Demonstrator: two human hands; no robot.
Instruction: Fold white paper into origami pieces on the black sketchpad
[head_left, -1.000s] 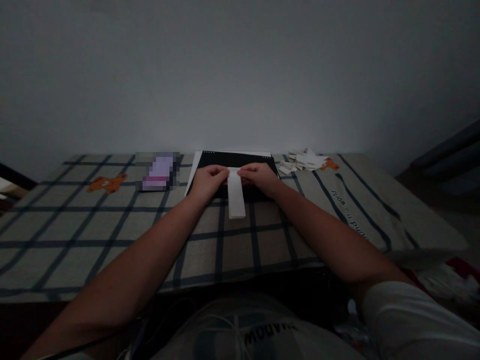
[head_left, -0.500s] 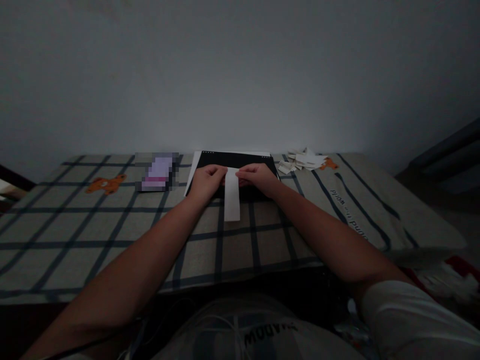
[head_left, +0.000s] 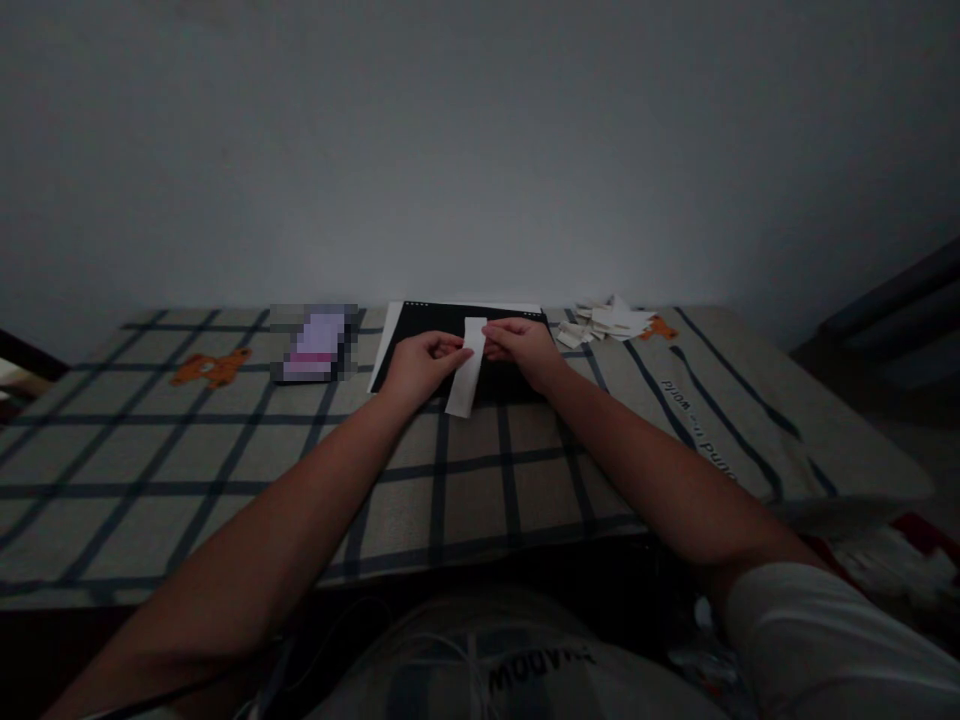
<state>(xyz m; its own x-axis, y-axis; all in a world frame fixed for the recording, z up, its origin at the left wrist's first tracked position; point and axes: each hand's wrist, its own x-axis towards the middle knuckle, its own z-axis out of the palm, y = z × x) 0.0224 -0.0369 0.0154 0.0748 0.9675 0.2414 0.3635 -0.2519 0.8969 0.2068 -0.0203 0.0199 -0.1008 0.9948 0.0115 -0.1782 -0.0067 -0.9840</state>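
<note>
A long white paper strip (head_left: pixel 466 380) is pinched near its upper end between both hands, its lower end tilting toward the left. My left hand (head_left: pixel 421 363) is closed on the strip's left edge and my right hand (head_left: pixel 522 350) is closed on its right edge. Both hands hover over a black board (head_left: pixel 450 320) with a white sheet under it, lying on the checked cloth (head_left: pixel 465 480).
A pile of small white paper pieces (head_left: pixel 607 320) lies at the back right beside an orange bear print (head_left: pixel 660 327). A blurred purple object (head_left: pixel 315 345) sits left of the board. The wall rises right behind the table. Dark furniture stands at far right.
The strip has been lifted and slid up between the fingers, so its top now sticks above the hands and its lower end has swung left. Both hands stayed in place.
</note>
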